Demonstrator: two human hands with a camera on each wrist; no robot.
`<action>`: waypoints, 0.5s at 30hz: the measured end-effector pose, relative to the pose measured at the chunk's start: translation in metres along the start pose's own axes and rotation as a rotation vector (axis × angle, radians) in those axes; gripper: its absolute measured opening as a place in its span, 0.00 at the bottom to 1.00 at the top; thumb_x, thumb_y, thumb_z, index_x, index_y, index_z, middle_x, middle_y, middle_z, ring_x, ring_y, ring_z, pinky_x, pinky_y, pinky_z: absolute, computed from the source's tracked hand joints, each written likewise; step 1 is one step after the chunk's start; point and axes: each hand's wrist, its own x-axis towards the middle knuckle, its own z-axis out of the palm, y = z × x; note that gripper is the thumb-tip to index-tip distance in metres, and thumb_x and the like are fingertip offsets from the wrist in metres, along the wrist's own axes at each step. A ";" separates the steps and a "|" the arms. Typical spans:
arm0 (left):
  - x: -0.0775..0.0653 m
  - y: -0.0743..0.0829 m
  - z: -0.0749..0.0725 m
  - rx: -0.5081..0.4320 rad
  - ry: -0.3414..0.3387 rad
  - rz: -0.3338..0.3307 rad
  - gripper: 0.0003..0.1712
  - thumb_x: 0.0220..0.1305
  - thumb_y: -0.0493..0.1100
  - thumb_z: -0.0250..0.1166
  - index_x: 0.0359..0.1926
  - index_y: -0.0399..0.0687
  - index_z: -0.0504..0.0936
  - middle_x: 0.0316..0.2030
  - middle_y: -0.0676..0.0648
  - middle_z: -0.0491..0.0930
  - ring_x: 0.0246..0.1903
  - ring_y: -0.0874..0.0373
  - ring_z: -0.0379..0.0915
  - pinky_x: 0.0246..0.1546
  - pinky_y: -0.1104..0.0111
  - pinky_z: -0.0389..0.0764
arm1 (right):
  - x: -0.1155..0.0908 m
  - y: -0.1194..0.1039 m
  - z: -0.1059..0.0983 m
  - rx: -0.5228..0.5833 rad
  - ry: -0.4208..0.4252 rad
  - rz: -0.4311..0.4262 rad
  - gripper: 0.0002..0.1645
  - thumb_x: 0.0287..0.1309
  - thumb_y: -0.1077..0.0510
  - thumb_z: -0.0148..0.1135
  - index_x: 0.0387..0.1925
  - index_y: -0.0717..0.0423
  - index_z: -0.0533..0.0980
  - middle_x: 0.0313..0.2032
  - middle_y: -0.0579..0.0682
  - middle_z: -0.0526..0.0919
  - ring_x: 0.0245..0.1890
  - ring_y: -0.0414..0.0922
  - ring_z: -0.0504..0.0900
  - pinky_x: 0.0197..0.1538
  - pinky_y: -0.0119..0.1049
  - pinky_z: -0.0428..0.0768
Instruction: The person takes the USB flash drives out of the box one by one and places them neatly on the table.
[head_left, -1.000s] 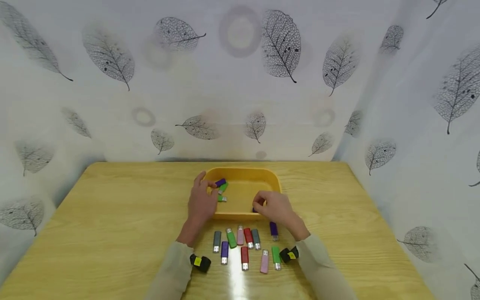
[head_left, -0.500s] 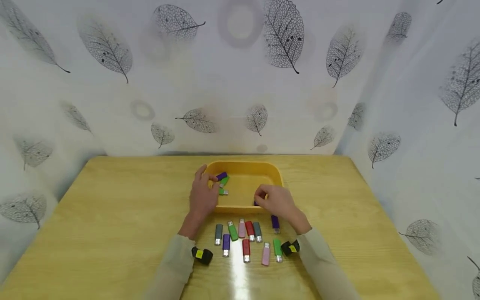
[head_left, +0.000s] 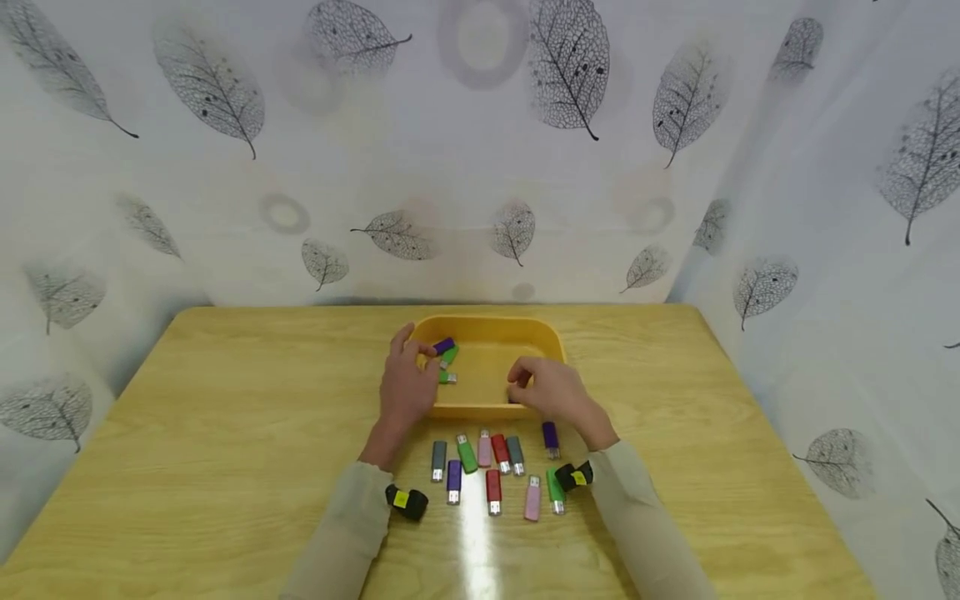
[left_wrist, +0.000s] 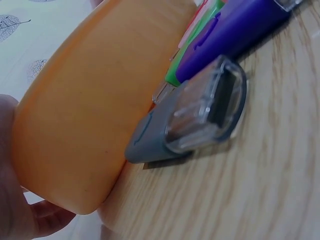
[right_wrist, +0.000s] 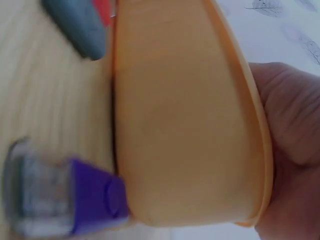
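In the head view a shallow yellow tray [head_left: 487, 410] stands between the hands. The left hand [head_left: 407, 385] rests over its left edge, thumb and index finger apart. Inside, near those fingertips, lie a purple USB flash drive [head_left: 444, 345] and two green ones, one a green USB flash drive [head_left: 447, 378]. Over the tray's front right part, the right hand [head_left: 551, 390] has its thumb and index finger curled at a small dark USB flash drive [head_left: 512, 397], mostly hidden and apparently pinched. Both wrist views show the tray's outside wall, with part of each hand beyond it.
Several USB flash drives in grey, green, pink, red and purple lie on the wooden table [head_left: 225, 450] in front of the tray, including a red flash drive [head_left: 493, 492]. A purple flash drive [head_left: 551, 440] lies under the right forearm. A leaf-patterned curtain [head_left: 465, 183] hangs behind.
The head view has tilted, so the scene sits higher in it. The right hand's fingers have shifted slightly; the left hand stays at the tray's left edge.
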 end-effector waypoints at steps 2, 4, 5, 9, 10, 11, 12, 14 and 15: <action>0.001 0.000 0.000 -0.001 0.000 0.001 0.09 0.63 0.40 0.57 0.39 0.39 0.80 0.73 0.43 0.60 0.68 0.37 0.61 0.62 0.45 0.70 | 0.003 -0.002 -0.002 -0.006 -0.015 0.017 0.09 0.59 0.50 0.65 0.39 0.48 0.81 0.32 0.39 0.82 0.24 0.38 0.74 0.32 0.35 0.73; 0.001 0.000 0.000 -0.002 -0.002 -0.003 0.09 0.63 0.40 0.58 0.39 0.39 0.80 0.73 0.43 0.60 0.69 0.38 0.60 0.63 0.46 0.69 | 0.006 -0.004 -0.002 -0.018 -0.030 0.030 0.10 0.58 0.50 0.66 0.39 0.49 0.81 0.33 0.40 0.83 0.25 0.39 0.74 0.32 0.35 0.74; 0.001 0.000 -0.001 0.001 -0.004 -0.006 0.09 0.64 0.40 0.58 0.39 0.39 0.80 0.73 0.44 0.60 0.69 0.38 0.60 0.63 0.46 0.69 | 0.007 -0.005 -0.003 -0.021 -0.038 0.034 0.10 0.58 0.51 0.66 0.39 0.50 0.81 0.34 0.41 0.83 0.26 0.39 0.75 0.32 0.35 0.74; 0.001 0.001 0.000 0.002 -0.009 -0.008 0.09 0.64 0.40 0.58 0.40 0.40 0.80 0.73 0.43 0.59 0.69 0.37 0.60 0.64 0.46 0.68 | 0.014 -0.006 -0.003 -0.038 -0.056 0.032 0.11 0.57 0.53 0.66 0.41 0.52 0.82 0.38 0.45 0.84 0.32 0.42 0.77 0.38 0.38 0.78; 0.001 0.000 0.000 0.002 -0.011 -0.009 0.09 0.64 0.41 0.58 0.40 0.40 0.80 0.73 0.43 0.59 0.69 0.38 0.60 0.64 0.46 0.68 | 0.016 -0.007 -0.003 -0.043 -0.062 0.030 0.12 0.57 0.54 0.66 0.42 0.53 0.82 0.39 0.47 0.84 0.35 0.43 0.78 0.41 0.39 0.79; 0.002 0.000 0.000 0.001 -0.009 -0.009 0.09 0.64 0.41 0.57 0.40 0.40 0.80 0.73 0.44 0.59 0.69 0.37 0.60 0.64 0.46 0.68 | 0.018 -0.007 -0.002 -0.055 -0.071 0.023 0.13 0.57 0.54 0.66 0.43 0.53 0.82 0.41 0.48 0.83 0.37 0.44 0.78 0.43 0.41 0.80; 0.001 -0.001 0.000 0.000 -0.010 -0.007 0.10 0.64 0.41 0.57 0.40 0.40 0.80 0.73 0.44 0.59 0.69 0.37 0.60 0.64 0.46 0.68 | 0.020 -0.008 -0.002 -0.072 -0.077 0.015 0.15 0.56 0.54 0.66 0.45 0.54 0.81 0.43 0.49 0.83 0.39 0.45 0.78 0.46 0.42 0.80; 0.001 -0.002 0.001 -0.002 -0.008 -0.005 0.10 0.64 0.41 0.57 0.40 0.40 0.80 0.73 0.44 0.59 0.69 0.38 0.60 0.64 0.46 0.68 | 0.024 -0.009 -0.001 -0.106 -0.094 -0.002 0.17 0.56 0.55 0.66 0.48 0.55 0.81 0.47 0.52 0.81 0.41 0.46 0.78 0.47 0.42 0.80; 0.001 -0.002 0.001 -0.002 -0.004 -0.002 0.10 0.63 0.41 0.57 0.39 0.40 0.80 0.73 0.44 0.59 0.68 0.38 0.61 0.64 0.46 0.68 | 0.027 -0.009 0.001 -0.126 -0.101 -0.016 0.19 0.56 0.55 0.66 0.50 0.54 0.80 0.49 0.53 0.80 0.41 0.47 0.78 0.47 0.42 0.80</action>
